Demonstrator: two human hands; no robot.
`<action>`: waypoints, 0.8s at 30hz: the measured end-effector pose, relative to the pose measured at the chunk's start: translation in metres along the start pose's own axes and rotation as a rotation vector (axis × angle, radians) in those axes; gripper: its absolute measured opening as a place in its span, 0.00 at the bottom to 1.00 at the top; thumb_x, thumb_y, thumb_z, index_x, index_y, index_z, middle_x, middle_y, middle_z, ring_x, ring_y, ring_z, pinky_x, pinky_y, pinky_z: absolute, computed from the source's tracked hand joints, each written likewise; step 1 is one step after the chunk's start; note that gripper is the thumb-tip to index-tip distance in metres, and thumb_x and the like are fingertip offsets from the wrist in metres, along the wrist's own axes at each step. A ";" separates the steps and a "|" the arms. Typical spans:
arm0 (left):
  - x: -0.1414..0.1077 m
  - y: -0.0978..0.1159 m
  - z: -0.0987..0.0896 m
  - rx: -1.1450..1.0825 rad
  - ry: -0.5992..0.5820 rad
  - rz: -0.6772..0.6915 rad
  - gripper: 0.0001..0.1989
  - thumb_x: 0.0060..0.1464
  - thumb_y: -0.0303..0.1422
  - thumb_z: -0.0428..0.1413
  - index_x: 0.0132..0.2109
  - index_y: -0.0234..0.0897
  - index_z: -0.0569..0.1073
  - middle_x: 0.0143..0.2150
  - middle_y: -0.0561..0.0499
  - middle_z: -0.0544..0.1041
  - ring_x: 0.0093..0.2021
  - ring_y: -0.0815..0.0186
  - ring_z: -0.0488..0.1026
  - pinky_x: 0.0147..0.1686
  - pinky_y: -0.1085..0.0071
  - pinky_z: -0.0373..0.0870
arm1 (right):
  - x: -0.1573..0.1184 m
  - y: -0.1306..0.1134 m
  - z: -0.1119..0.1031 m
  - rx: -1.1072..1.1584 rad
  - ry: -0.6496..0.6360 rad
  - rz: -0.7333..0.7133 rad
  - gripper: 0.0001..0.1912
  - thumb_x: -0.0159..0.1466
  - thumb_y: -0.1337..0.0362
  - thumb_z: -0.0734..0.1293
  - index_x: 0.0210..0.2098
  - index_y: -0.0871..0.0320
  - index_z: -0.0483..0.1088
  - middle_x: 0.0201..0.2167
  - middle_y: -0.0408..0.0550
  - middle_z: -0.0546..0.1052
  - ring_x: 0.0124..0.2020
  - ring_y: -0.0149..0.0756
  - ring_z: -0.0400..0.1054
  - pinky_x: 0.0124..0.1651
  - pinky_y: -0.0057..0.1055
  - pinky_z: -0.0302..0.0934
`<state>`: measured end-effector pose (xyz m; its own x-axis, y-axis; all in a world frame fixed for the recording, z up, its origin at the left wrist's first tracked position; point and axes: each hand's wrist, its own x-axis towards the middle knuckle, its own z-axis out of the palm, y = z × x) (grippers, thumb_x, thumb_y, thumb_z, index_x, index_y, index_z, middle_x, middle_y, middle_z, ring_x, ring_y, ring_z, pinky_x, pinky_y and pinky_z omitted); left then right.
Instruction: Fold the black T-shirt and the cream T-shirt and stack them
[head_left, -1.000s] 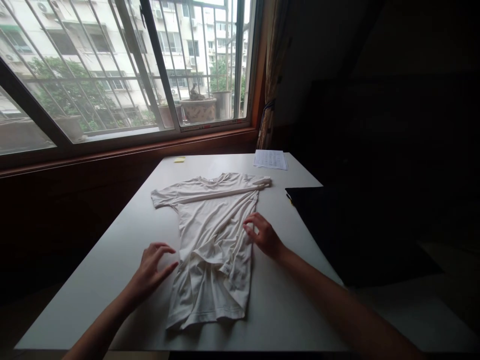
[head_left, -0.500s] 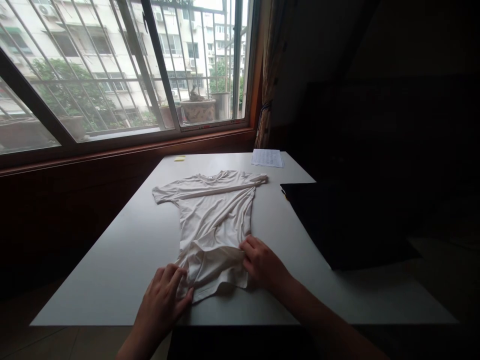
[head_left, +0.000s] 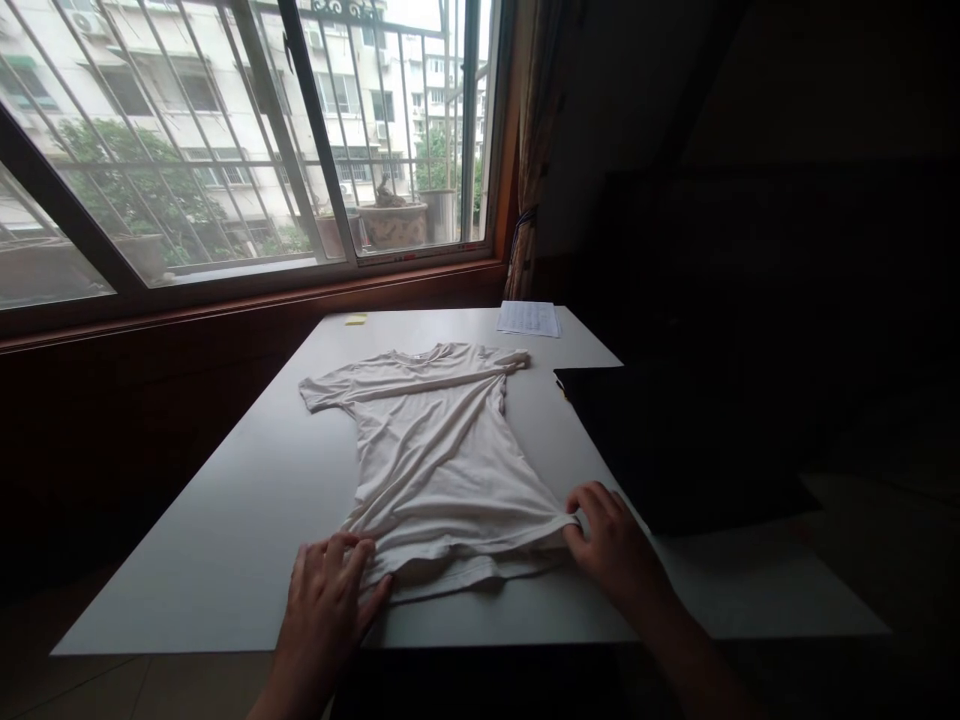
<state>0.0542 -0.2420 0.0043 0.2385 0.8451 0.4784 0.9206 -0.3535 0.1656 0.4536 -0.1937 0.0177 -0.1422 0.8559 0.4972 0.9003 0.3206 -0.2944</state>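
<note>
A white short-sleeved T-shirt (head_left: 442, 450) lies on the table, neckline toward the window and hem toward me. Creases run diagonally across its body. My left hand (head_left: 330, 580) holds the left hem corner against the tabletop, its fingers bent over the cloth and the thumb lower down. At the opposite corner, my right hand (head_left: 607, 540) pinches the hem between thumb and fingers, drawing it out to the right. The front and back hem edges lie apart, with the back layer showing below the front one.
The white table (head_left: 217, 540) stands below a barred window (head_left: 247, 150). Printed sheets (head_left: 529, 318) and a yellow sticky note (head_left: 356, 319) lie at its far end. Dark fabric (head_left: 675, 450) covers part of the right side. A tied curtain (head_left: 525, 220) hangs beside the window.
My right hand has moved right with the hem corner, spreading the bunched lower part of the T-shirt wide. My left hand has stayed at the left corner.
</note>
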 end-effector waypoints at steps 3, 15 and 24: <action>0.001 0.000 0.003 0.006 -0.029 0.059 0.08 0.59 0.36 0.55 0.46 0.52 0.74 0.46 0.45 0.78 0.46 0.46 0.73 0.56 0.34 0.63 | 0.003 -0.013 0.003 -0.015 -0.064 -0.097 0.21 0.54 0.74 0.65 0.45 0.50 0.65 0.42 0.51 0.74 0.43 0.52 0.68 0.45 0.47 0.66; -0.012 0.000 -0.028 -0.169 0.162 -0.099 0.11 0.65 0.34 0.50 0.52 0.53 0.69 0.45 0.45 0.72 0.40 0.55 0.74 0.33 0.59 0.74 | 0.008 -0.016 -0.040 0.169 0.160 -0.083 0.09 0.69 0.67 0.63 0.47 0.49 0.69 0.38 0.48 0.74 0.39 0.42 0.72 0.44 0.40 0.69; 0.002 0.016 -0.036 -0.146 0.272 0.010 0.04 0.64 0.28 0.53 0.41 0.43 0.70 0.41 0.47 0.70 0.40 0.59 0.70 0.39 0.62 0.71 | 0.009 -0.025 -0.067 0.052 0.384 -0.136 0.09 0.68 0.69 0.66 0.45 0.50 0.72 0.41 0.48 0.72 0.43 0.42 0.71 0.47 0.40 0.68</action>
<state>0.0585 -0.2602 0.0387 0.1379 0.7101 0.6905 0.8599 -0.4317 0.2722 0.4570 -0.2216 0.0845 -0.0861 0.5938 0.8000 0.8602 0.4494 -0.2410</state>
